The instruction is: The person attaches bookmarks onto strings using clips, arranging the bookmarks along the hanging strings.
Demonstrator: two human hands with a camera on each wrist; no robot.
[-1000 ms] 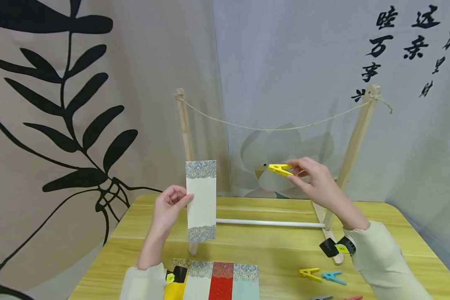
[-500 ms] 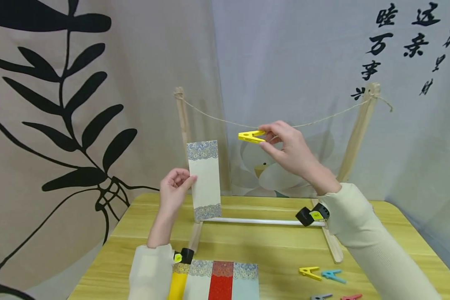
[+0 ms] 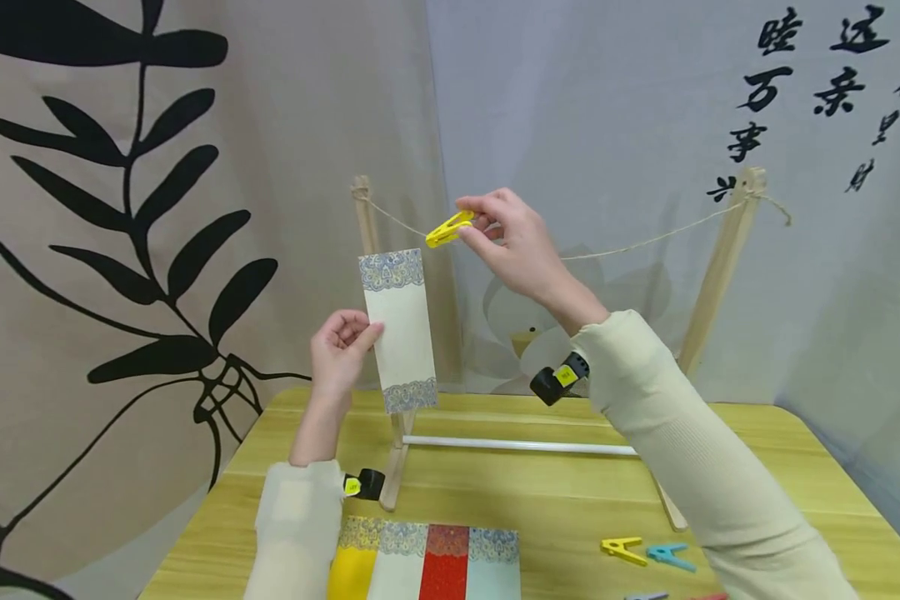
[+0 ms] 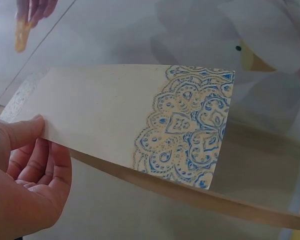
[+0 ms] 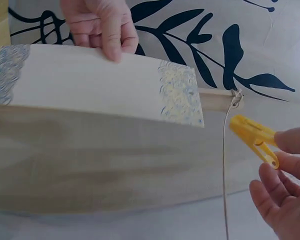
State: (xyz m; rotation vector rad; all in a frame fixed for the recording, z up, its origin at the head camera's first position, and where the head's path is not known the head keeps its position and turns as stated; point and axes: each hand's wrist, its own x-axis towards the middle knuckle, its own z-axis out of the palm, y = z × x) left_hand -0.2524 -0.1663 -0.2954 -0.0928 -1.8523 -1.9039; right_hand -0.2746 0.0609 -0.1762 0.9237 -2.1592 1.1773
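A cream paper card (image 3: 399, 329) with blue lace-pattern bands at both ends is pinched at its left edge by my left hand (image 3: 337, 354). It stands near-upright, slightly tilted, in front of the left wooden post (image 3: 365, 221). My right hand (image 3: 513, 242) pinches a yellow clothespin (image 3: 450, 228) by its handle ends, close to the card's top right corner. In the right wrist view the clothespin (image 5: 252, 132) is beside the string (image 5: 224, 165), apart from the card (image 5: 100, 82). The left wrist view shows the card (image 4: 105, 107) with the thumb over its edge.
The string (image 3: 645, 242) sags between two wooden posts, joined low by a white rod (image 3: 521, 444). On the table (image 3: 540, 492) lie yellow, white, red and pale blue cards (image 3: 444, 567). A yellow clothespin (image 3: 624, 550), a blue clothespin (image 3: 671, 556) and others partly cut off lie to the right.
Both hands have risen. The right hand has carried the yellow clothespin up and left toward the string, tipping it. The left hand has lifted the card, which is now slightly tilted.
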